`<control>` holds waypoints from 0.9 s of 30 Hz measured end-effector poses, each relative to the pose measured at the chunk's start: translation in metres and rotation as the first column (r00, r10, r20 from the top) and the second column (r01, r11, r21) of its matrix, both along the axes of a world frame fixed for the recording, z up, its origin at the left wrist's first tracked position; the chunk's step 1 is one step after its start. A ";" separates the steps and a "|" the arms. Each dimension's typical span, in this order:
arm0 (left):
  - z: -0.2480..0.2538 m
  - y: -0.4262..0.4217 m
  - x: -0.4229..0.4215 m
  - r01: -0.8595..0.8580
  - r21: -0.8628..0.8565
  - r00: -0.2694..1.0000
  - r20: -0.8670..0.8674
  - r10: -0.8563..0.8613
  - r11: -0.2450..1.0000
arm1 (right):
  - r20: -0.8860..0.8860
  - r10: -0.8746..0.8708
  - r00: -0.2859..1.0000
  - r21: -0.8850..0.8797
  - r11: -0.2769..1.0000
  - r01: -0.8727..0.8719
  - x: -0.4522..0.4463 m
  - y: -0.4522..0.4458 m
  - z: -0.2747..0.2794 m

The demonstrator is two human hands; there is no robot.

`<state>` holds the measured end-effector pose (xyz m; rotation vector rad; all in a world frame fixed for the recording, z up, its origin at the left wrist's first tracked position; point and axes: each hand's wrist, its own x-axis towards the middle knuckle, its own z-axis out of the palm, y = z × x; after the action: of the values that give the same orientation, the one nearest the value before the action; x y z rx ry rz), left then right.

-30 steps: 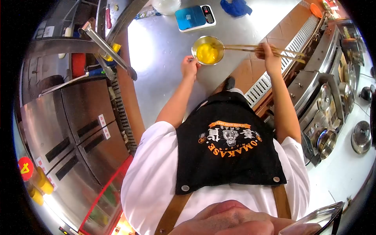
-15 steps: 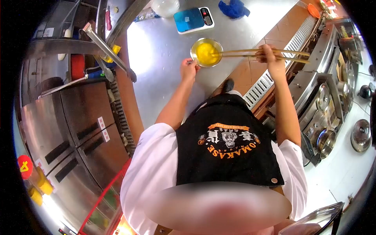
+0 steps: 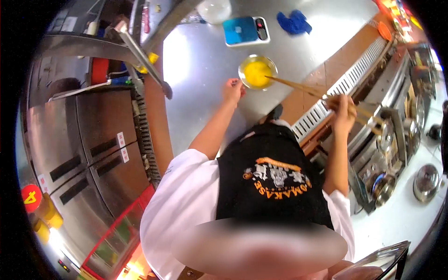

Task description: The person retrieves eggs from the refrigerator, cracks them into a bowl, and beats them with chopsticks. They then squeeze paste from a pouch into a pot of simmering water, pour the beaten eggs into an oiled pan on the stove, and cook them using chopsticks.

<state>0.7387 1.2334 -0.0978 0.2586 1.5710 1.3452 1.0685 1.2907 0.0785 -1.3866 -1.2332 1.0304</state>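
Steel counter (image 3: 200, 98) — bowl (image 3: 256, 58) near edge (image 3: 305, 80).

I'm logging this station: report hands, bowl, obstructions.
Left hand at the bowl, grip unclear. Right hand holding chopsticks, ends in bowl. Yellow liquid inside. Scale apart, not in the way.

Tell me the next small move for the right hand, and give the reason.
Probably sweep the chopsticks once round the metal bowl with the right hand: their tips are inside its rim, at the yellow liquid, and the left hand holds the bowl's side, which should steady it.
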 end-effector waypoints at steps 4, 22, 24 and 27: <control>-0.006 0.047 -0.075 -0.111 -0.022 0.941 -0.325 0.098 0.994 | -0.279 0.014 0.960 -0.092 0.995 -0.042 -0.006 -0.017 0.003; -0.010 0.202 -0.277 -0.039 -0.404 -0.419 -0.823 -0.382 0.914 | -0.650 -0.671 0.357 -0.684 0.721 0.109 0.007 -0.103 -0.065; 0.011 0.201 -0.270 -0.092 -0.531 -0.366 -0.769 -0.524 0.843 | -0.629 -0.705 0.328 -0.707 0.694 0.134 0.005 -0.096 -0.073; -0.003 0.204 -0.281 0.056 -0.405 -0.342 -0.867 -0.363 0.913 | -0.649 -0.666 0.367 -0.686 0.721 0.098 0.011 -0.085 -0.082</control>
<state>0.4576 1.4369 -0.1005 1.9678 2.7403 0.2505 1.0793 1.2056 -0.0033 -1.1472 0.2608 1.4981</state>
